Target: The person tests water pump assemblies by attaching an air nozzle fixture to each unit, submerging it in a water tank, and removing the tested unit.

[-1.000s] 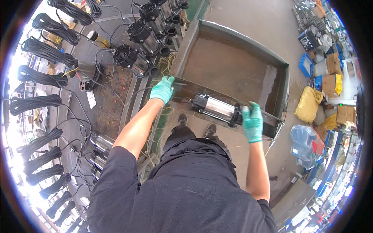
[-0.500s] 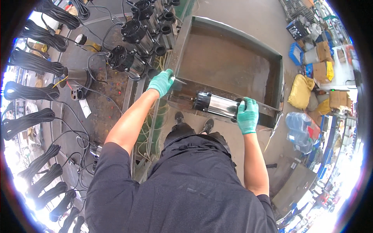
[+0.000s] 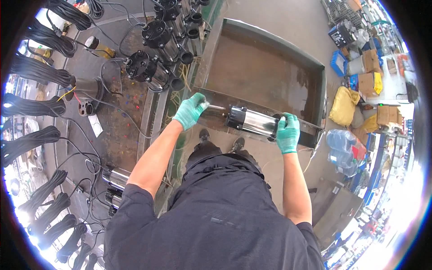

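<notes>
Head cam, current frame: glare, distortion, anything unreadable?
Head view: fisheye bows the tray's far edge, corners go black; head view: glare blows out both side rims, including around the lower-left cable coils; head view: bright streaks on the steel cylinder; head view: gloved left hand and right hand read clearly, right-rim clutter doesn't.

Left hand (image 3: 190, 111), left of centre: lower in the frame than half a second ago; its rod (image 3: 217, 107), formerly above the left end of the cylinder (image 3: 256, 122), now points toward that end, its tip near it. Right hand (image 3: 288, 132), right of centre: slightly higher than one second ago, fingers now closer over the cylinder's right end.
</notes>
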`<state>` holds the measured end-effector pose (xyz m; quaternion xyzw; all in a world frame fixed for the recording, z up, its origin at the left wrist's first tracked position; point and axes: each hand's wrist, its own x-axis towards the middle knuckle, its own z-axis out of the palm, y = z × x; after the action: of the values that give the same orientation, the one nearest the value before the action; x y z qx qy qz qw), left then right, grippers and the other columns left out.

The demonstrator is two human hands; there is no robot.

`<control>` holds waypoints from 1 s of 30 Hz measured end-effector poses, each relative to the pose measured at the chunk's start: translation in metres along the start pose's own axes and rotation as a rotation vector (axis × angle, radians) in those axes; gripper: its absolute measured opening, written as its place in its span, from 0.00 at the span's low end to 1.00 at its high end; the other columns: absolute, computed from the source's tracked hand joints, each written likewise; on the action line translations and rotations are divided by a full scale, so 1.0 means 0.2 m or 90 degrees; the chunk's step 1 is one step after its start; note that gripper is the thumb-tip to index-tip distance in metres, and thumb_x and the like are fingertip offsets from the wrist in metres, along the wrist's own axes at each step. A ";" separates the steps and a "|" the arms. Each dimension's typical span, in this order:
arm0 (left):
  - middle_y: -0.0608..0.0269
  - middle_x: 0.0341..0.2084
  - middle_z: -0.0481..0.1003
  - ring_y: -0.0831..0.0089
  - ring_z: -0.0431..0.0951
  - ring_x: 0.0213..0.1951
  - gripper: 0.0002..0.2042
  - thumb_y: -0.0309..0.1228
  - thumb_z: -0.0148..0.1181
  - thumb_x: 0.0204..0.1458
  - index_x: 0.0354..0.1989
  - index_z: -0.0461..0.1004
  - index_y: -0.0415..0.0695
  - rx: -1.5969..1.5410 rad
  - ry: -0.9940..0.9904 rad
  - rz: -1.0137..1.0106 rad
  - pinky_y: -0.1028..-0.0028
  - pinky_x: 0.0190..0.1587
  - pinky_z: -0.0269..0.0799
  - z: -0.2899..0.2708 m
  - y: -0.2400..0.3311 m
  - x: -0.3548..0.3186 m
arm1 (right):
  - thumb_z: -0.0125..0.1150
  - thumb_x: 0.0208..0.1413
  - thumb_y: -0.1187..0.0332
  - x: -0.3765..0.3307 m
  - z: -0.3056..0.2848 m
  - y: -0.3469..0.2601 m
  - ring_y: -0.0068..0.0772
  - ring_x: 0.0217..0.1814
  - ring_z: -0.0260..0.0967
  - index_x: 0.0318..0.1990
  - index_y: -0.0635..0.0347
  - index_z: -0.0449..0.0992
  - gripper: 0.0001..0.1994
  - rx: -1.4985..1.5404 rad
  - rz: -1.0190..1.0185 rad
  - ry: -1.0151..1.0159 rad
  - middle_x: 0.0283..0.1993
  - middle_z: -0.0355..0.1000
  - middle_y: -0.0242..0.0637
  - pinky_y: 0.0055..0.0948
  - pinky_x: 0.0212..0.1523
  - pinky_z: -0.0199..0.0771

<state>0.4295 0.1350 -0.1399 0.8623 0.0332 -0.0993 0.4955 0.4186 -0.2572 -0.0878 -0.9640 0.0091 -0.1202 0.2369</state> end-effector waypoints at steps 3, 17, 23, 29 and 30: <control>0.61 0.32 0.77 0.73 0.73 0.35 0.12 0.35 0.64 0.65 0.49 0.75 0.40 -0.116 -0.033 -0.055 0.70 0.43 0.74 0.04 0.00 -0.04 | 0.59 0.63 0.70 0.00 0.00 0.00 0.54 0.50 0.74 0.46 0.61 0.80 0.09 -0.001 -0.006 -0.003 0.46 0.77 0.48 0.47 0.53 0.75; 0.75 0.17 0.63 0.78 0.62 0.15 0.19 0.52 0.53 0.71 0.42 0.76 0.47 -0.523 -0.224 -0.511 0.70 0.19 0.63 0.07 -0.06 0.06 | 0.58 0.64 0.70 0.00 0.00 0.00 0.53 0.50 0.74 0.47 0.62 0.80 0.08 -0.008 -0.001 -0.015 0.47 0.76 0.47 0.45 0.53 0.75; 0.70 0.22 0.70 0.73 0.75 0.26 0.17 0.43 0.59 0.69 0.58 0.78 0.45 -0.535 -0.250 -0.233 0.70 0.35 0.78 0.04 -0.09 0.03 | 0.59 0.62 0.70 0.00 0.00 0.00 0.56 0.49 0.73 0.45 0.62 0.80 0.08 -0.013 -0.007 -0.014 0.46 0.76 0.49 0.49 0.52 0.75; 0.55 0.45 0.83 0.71 0.82 0.45 0.23 0.33 0.68 0.61 0.65 0.75 0.45 0.322 -0.261 -0.025 0.68 0.47 0.78 0.03 -0.08 0.09 | 0.60 0.62 0.70 0.00 0.00 0.01 0.55 0.50 0.74 0.45 0.61 0.80 0.08 -0.022 -0.010 -0.028 0.45 0.76 0.48 0.48 0.52 0.75; 0.56 0.46 0.83 0.70 0.82 0.46 0.23 0.33 0.67 0.62 0.66 0.74 0.45 0.196 -0.268 -0.054 0.68 0.48 0.78 0.04 -0.09 0.09 | 0.60 0.62 0.70 0.00 0.00 0.01 0.55 0.50 0.74 0.45 0.61 0.80 0.08 -0.019 -0.009 -0.029 0.45 0.76 0.48 0.48 0.52 0.75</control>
<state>0.4430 0.1371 -0.1626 0.8857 -0.0501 -0.3014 0.3496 0.4195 -0.2584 -0.0882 -0.9700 -0.0015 -0.0999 0.2215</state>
